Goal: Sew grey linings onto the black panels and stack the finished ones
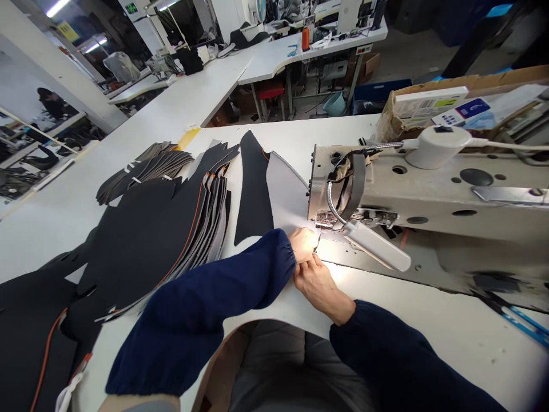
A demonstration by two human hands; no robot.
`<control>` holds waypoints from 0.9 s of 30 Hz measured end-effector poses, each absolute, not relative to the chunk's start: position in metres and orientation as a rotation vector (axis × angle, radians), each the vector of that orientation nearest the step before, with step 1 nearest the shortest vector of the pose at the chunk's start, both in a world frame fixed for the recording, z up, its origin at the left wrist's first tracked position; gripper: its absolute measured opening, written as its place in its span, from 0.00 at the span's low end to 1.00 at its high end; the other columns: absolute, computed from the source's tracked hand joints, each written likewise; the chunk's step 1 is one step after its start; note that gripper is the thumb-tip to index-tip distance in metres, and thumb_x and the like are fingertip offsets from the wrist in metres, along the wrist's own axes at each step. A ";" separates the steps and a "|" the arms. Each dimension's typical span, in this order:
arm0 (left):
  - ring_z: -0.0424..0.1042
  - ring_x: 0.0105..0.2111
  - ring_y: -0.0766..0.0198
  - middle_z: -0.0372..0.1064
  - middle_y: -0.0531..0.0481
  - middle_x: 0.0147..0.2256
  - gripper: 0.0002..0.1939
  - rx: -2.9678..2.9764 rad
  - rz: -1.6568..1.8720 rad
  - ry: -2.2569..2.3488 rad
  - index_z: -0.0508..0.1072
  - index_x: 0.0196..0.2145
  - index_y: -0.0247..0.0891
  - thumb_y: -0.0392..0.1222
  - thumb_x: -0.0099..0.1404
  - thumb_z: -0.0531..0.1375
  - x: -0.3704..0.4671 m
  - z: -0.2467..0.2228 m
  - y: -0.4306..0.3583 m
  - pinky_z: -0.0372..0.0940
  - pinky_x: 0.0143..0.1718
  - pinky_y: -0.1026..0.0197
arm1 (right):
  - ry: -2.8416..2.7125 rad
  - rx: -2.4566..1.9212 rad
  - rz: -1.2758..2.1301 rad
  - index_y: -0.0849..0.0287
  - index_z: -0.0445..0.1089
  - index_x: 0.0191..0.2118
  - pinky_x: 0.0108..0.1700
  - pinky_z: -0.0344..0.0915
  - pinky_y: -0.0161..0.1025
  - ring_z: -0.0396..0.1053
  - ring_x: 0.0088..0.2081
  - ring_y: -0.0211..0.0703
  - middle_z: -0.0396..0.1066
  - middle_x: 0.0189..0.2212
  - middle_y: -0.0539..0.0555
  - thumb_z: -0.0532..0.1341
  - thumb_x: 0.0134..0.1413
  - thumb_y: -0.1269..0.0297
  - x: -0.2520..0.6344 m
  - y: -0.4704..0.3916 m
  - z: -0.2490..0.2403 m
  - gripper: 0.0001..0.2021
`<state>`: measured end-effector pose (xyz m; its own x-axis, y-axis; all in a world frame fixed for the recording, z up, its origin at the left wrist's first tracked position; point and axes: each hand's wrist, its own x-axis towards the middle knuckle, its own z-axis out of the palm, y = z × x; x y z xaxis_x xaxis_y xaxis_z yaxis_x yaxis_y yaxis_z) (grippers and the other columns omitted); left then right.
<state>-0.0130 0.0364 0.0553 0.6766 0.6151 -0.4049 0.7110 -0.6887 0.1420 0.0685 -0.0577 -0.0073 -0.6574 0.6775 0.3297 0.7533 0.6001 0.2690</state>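
Note:
My left hand (pixel 303 244) is closed at the near end of a grey fabric panel (pixel 288 191), just beside the needle area of a sewing machine (pixel 338 212). Close below it, my right hand (pixel 318 284) pinches with its fingertips against the left one. A small dark edge shows between the two hands; most of what the fingers grip is hidden. Joined along the grey panel's left side lies a black fabric panel (pixel 254 189), flat on the white table (pixel 369 292). A small lamp (pixel 377 246) on a flexible neck lights the stitching spot.
Left of me lie a stack of black panels with orange edging (pixel 141 234) and a smaller bundle of dark pieces (pixel 148 169). A cardboard box (pixel 390 117) stands behind the machine. Blue-handled scissors (pixel 523 323) rest at the right. An orange thread spool (pixel 305 39) stands farther back.

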 end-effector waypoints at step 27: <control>0.61 0.45 0.56 0.62 0.44 0.46 0.18 2.609 -0.289 1.309 0.65 0.52 0.36 0.35 0.64 0.50 -0.028 0.047 0.002 0.64 0.44 0.58 | -2.453 -1.213 -0.476 0.81 0.69 0.48 0.58 0.59 0.56 0.67 0.52 0.60 0.69 0.47 0.76 0.51 0.55 0.78 0.100 -0.049 -0.026 0.18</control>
<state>-0.0281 0.0017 0.0468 0.5869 0.7648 -0.2655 0.8055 -0.5846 0.0967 0.1002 -0.0492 -0.0261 -0.5654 0.6853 0.4590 0.8071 0.5742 0.1370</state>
